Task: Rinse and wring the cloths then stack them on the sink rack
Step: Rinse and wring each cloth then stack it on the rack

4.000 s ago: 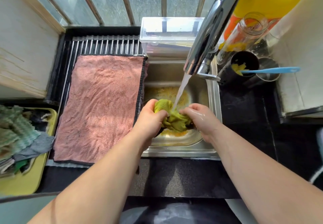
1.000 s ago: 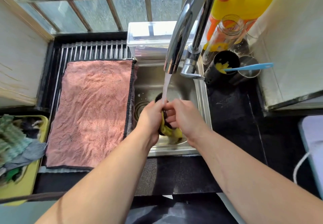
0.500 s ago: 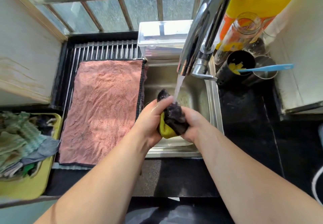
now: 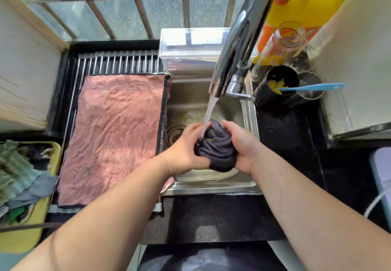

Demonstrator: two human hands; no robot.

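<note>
A bunched dark grey cloth (image 4: 218, 150) with a speck of yellow-green showing is held over the steel sink (image 4: 249, 112), under the water stream running from the chrome faucet (image 4: 239, 44). My left hand (image 4: 184, 150) grips its left side and my right hand (image 4: 241, 143) grips its right side, fingers curled round the wad. A pink cloth (image 4: 114, 135) lies spread flat on the roll-up sink rack (image 4: 118, 62) to the left of the basin.
A yellow tray (image 4: 25, 232) at the left holds several crumpled cloths (image 4: 14, 171). A clear plastic box (image 4: 190, 48) stands behind the sink. Bottles, a yellow jug (image 4: 306, 6) and a dark cup (image 4: 281, 84) with a blue brush stand to the right on the black counter.
The cloth has been turned in my hands: four seconds ago its yellow-green side faced up, now almost only dark grey shows. Both hands stay under the running water.
</note>
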